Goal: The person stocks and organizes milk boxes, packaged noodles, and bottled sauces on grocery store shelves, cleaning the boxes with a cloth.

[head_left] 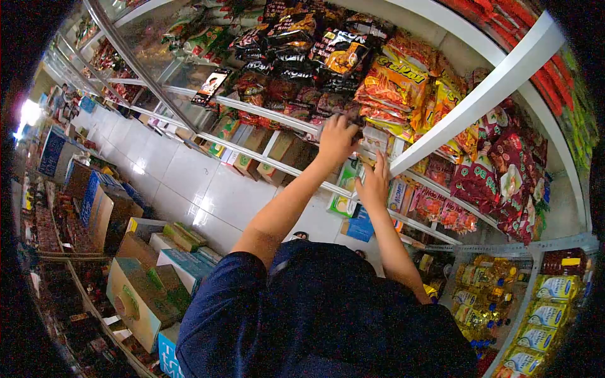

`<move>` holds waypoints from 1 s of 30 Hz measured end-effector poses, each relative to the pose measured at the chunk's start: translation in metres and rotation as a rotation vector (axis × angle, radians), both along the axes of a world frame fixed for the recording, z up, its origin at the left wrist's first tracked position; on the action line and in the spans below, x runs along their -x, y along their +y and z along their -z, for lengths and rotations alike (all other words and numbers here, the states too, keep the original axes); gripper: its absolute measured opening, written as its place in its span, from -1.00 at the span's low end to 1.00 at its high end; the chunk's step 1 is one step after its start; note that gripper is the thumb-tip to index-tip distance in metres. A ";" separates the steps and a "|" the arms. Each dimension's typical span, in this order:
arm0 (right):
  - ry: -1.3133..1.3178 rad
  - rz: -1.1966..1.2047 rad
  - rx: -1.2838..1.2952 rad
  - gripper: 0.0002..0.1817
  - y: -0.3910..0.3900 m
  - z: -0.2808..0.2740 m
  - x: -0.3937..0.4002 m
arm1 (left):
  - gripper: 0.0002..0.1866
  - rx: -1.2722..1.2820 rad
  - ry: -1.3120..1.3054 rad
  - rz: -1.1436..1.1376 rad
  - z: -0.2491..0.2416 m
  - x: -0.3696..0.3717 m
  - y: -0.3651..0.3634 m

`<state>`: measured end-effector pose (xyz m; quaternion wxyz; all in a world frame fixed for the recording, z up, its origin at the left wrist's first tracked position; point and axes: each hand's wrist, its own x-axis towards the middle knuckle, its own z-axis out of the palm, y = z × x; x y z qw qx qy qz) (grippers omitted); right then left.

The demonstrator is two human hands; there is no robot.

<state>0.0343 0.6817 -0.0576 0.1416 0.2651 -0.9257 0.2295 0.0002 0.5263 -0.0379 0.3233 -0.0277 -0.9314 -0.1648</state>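
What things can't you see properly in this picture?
All in the head view:
- What the left hand touches: its own back hides that.
- Most of the feet: the dark blue shirt covers them.
- The far-off person: too small and blurry.
- Green packets, far right: cut off by the dark round edge.

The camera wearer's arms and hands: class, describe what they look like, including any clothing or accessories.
The left hand and right hand are bare, without gloves. Both forearms are uncovered; the plain, dark navy top has short, loose sleeves. No watch or bracelet shows; the picture is too coarse to rule out a ring.
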 end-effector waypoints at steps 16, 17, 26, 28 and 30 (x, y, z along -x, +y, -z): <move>-0.059 -0.020 0.094 -0.84 0.005 0.001 0.005 | -0.56 -0.030 -0.178 -0.167 0.005 0.019 -0.052; -0.055 -0.027 0.099 -0.85 0.005 0.002 0.006 | -0.57 -0.038 -0.145 -0.088 0.009 0.014 -0.035; -0.037 -0.035 0.074 -0.89 0.007 -0.004 0.008 | -0.66 -0.020 -0.137 0.134 -0.003 -0.007 -0.026; -0.041 -0.023 0.051 -0.87 0.007 -0.002 0.008 | -0.77 0.059 -0.054 -0.109 0.008 0.015 -0.064; -0.046 -0.020 0.081 -0.88 0.007 0.000 0.009 | -0.76 0.105 -0.168 -0.429 0.005 0.031 -0.110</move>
